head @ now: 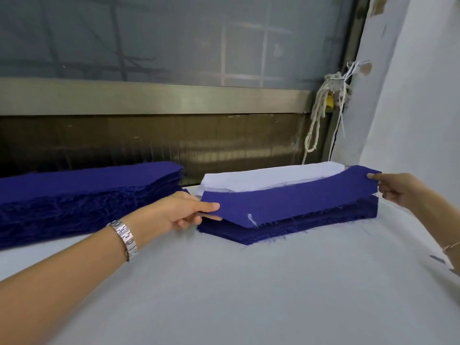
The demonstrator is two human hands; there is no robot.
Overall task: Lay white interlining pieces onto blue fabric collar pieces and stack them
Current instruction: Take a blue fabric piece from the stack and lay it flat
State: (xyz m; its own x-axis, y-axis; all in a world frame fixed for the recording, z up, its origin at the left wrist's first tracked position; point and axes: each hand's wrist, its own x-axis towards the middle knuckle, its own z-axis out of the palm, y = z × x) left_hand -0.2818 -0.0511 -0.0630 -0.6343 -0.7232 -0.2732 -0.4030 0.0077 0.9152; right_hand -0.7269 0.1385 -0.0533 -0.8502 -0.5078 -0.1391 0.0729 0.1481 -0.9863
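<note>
Both hands are busy here. The left hand (184, 210) pinches the 9 o'clock end of a single blue collar piece (286, 202), thumb on top and fingers curled underneath. The right hand (393, 188) pinches the 3 o'clock end of that piece at its upper corner. The piece hangs stretched between them, just above a short stack of blue pieces (286, 231) lying on the pale surface (249, 282).

At 12 o'clock from the held piece, a white interlining piece (268, 176) lies on top of the far part of that stack, and the blue one partly covers its near edge. A loose white thread clings to the front of the held piece.

Off at 9 o'clock from all that sits a much longer, thicker pile of blue pieces (87, 192), not touching the short stack.

There's a silver watch (124, 236) on the left wrist and a thin bracelet (448, 246) on the right. Up at 1 o'clock a knotted cream rope (321, 105) hangs by the window frame (149, 98).
</note>
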